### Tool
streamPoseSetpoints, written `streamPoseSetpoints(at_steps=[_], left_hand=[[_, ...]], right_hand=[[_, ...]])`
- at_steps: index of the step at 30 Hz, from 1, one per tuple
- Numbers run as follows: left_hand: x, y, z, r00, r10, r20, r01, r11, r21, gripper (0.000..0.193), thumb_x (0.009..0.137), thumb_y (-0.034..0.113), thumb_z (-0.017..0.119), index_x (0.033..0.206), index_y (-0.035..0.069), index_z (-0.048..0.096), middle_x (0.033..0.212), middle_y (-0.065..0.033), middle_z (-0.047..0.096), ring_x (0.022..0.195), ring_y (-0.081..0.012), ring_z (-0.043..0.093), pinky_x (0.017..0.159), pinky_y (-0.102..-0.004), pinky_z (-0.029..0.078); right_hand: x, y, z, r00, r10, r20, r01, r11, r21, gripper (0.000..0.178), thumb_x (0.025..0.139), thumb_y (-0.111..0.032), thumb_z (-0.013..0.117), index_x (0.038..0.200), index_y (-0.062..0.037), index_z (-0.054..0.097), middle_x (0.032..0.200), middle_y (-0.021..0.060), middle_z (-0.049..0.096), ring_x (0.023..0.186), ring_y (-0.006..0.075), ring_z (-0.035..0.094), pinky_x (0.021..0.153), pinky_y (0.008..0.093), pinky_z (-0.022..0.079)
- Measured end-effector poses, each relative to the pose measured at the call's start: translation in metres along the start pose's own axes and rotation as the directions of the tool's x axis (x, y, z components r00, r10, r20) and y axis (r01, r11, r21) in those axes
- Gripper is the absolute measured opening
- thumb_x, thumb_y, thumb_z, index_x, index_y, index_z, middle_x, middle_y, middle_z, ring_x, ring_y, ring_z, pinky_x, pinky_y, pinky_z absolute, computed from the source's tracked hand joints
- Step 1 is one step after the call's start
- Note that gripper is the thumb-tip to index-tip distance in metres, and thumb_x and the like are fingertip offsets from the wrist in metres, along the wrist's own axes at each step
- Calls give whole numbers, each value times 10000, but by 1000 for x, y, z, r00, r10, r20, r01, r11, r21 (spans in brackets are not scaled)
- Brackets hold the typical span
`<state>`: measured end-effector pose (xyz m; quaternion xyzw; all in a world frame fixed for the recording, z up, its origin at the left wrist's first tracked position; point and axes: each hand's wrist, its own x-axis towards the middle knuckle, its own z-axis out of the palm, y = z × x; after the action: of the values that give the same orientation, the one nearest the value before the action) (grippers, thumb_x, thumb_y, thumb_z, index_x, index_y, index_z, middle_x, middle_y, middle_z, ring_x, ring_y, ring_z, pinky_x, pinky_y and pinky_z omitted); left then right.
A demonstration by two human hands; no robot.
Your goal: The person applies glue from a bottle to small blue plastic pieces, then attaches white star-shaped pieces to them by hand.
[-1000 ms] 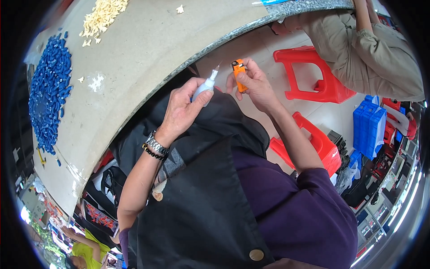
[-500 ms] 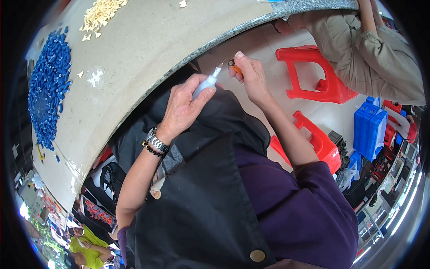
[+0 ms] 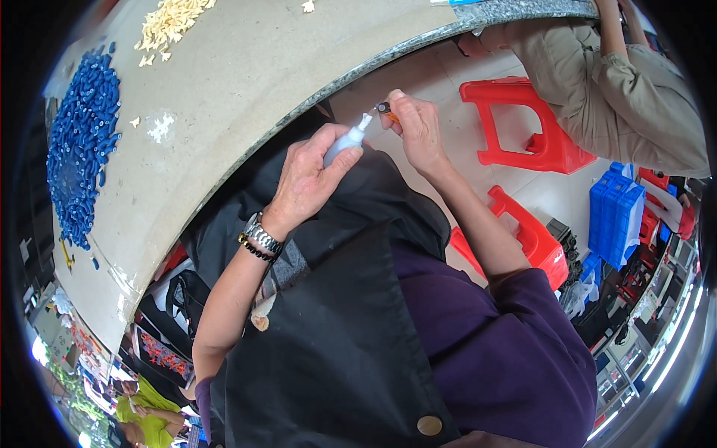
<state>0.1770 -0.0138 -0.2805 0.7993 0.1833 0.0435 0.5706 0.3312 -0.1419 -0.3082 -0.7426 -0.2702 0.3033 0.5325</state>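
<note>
My left hand [image 3: 305, 173] is closed around a small white squeeze bottle [image 3: 340, 146] with a narrow nozzle, tilted up and to the right. Just right of the nozzle tip, my right hand [image 3: 420, 133] grips an orange lighter [image 3: 389, 113] with a dark top. That top points at the tip, with a small gap between them; a faint bright streak shows there, too small to make out. Both hands are over my lap, just off the table's edge.
The curved grey table [image 3: 224, 82] bears a pile of blue plastic pieces [image 3: 81, 149] and a pile of cream-coloured pieces [image 3: 170, 24]. Red stools [image 3: 502, 91] and a blue crate [image 3: 616, 213] stand on the right. A person in khaki trousers [image 3: 597, 82] sits at upper right.
My right hand has moved slightly left, bringing the lighter closer to the nozzle. The bottle has shifted a little right in my left hand.
</note>
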Motion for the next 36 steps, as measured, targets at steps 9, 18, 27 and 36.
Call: streamPoseSetpoints(at_steps=[9,18,27,36], left_hand=[[-1,0,0,1000,23,-9,-23,1000,20,234,900,194,658,1039,15,598,789,-125,617,623,-220,569,593,-306,452],[-1,-1,0,1000,18,-8,-18,1000,20,243,897,201,659,1043,16,598,793,-131,619,621,-224,574,591,-306,456],[-1,-1,0,1000,23,-14,-23,1000,13,251,895,211,660,1041,16,600,787,-138,625,613,-230,577,589,-309,458],[-1,-2,-1,1000,26,-12,-26,1000,14,255,896,218,656,1041,16,600,777,-133,618,599,-226,565,576,-310,447]], right_hand=[[-2,3,-1,999,-38,-9,39,999,12,436,973,-325,360,678,-26,477,632,22,500,576,85,390,525,261,317],[-4,0,0,999,-39,-15,39,999,15,458,978,-329,363,664,-21,491,620,18,487,572,85,386,528,258,313],[-4,-1,1,998,-57,-25,58,998,18,482,982,-345,367,668,-9,512,611,16,483,567,84,388,519,261,310],[-5,0,1,999,-47,-20,48,999,20,481,982,-345,367,673,-8,517,616,17,491,568,83,385,521,259,312]])
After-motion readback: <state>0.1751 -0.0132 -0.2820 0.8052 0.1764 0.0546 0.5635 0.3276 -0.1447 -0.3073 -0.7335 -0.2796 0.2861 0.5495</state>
